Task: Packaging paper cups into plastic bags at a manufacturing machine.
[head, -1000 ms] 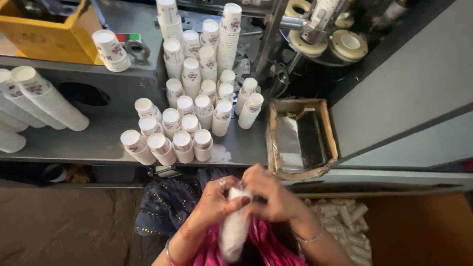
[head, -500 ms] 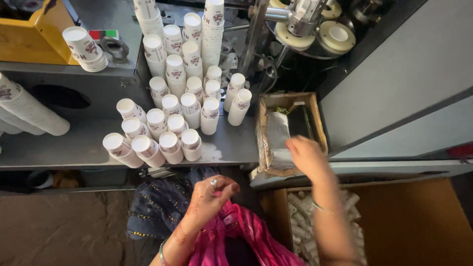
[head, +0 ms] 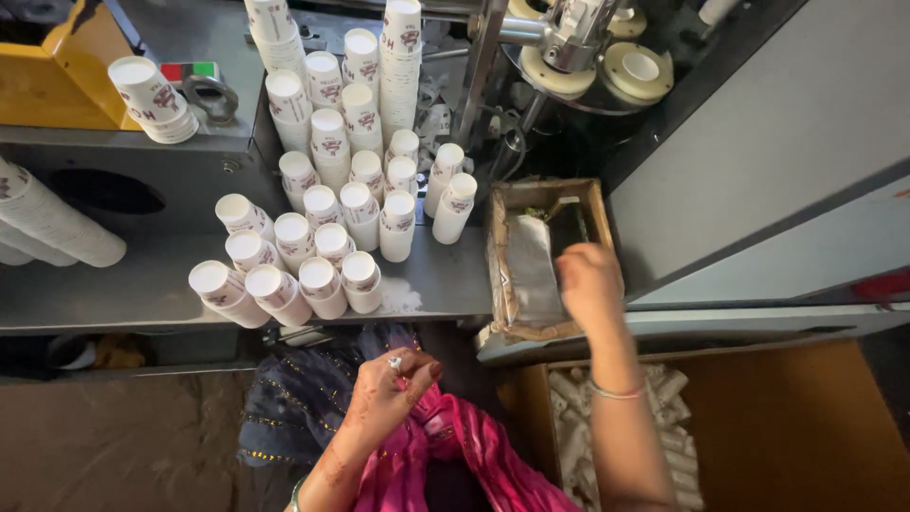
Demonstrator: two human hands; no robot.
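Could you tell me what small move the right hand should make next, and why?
Probably lower the right hand into the small box and take the plastic sheet. It hovers just over the box, fingers curled and empty, while the left hand waits at the lap, also empty, with cup stacks standing ready on the shelf.

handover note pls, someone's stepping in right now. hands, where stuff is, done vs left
Left hand: low by the lap, on pink cloth, holds nothing visible.
Right hand: over the small cardboard tray beside the machine; whether it grips anything can't be told.
Cup stacks: many upside down on the grey shelf; more lie on their sides at far left.
Done: wrapped sleeves of cups lie in the box below the right arm.
Left: the stacks on the shelf remain unwrapped.
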